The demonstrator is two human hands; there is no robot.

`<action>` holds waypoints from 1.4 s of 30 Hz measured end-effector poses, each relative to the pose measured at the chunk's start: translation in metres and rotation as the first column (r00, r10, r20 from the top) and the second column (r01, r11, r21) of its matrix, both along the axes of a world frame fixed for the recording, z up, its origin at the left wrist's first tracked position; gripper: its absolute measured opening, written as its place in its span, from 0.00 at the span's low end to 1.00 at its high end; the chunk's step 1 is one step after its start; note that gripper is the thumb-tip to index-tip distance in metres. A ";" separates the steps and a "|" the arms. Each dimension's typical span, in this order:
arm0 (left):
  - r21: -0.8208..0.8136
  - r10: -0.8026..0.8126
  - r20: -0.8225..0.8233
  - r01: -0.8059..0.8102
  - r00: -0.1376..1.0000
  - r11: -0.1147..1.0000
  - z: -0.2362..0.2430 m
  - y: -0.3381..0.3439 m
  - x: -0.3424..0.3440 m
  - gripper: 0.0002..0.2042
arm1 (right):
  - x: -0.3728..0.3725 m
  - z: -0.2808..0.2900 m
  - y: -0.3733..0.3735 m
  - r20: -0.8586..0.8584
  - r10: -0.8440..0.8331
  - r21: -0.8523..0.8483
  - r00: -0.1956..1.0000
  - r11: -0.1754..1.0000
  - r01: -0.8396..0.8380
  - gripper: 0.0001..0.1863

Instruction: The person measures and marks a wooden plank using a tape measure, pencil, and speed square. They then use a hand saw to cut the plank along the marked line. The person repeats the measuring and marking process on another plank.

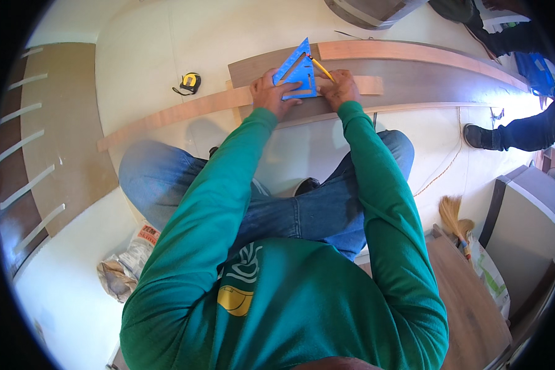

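My left hand (273, 94) grips the lower left part of a blue triangular speed square (297, 86), pressing it onto a pale wooden strip (179, 110) that lies across a long grey board (421, 89). My right hand (338, 89) holds a yellow pencil (320, 68), its tip at the square's right edge. A second pale strip (413, 55) runs along the far side of the board. A yellow and black tape measure (190, 82) lies on the floor to the left of my hands.
Another person's shoe and dark leg (515, 135) are at right, with more legs (505, 40) at top right. A panel with pale strips (61, 123) stands left. A straw broom (450, 213), bags (123, 271) and a grey cabinet (527, 228) surround me. A dark rounded object (376, 12) sits beyond.
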State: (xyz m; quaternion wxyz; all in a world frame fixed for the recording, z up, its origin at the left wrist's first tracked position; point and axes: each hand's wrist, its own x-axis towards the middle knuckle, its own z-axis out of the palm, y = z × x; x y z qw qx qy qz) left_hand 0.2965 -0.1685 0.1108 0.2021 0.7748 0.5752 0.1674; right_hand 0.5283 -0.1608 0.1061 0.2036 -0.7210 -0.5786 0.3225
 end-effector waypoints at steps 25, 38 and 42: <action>0.016 -0.033 0.004 0.033 0.999 0.999 -0.006 0.002 -0.001 0.27 | 0.001 0.005 0.000 -0.029 -0.021 -0.037 0.999 0.999 0.020 0.21; 0.013 -0.028 0.026 0.028 0.999 1.000 -0.008 0.003 -0.001 0.26 | 0.000 0.003 0.004 0.035 0.010 -0.042 0.999 0.999 -0.008 0.22; 0.001 -0.013 0.036 0.013 0.999 1.000 -0.006 0.001 0.000 0.26 | 0.006 -0.006 0.008 0.024 -0.034 0.063 0.999 0.998 0.033 0.17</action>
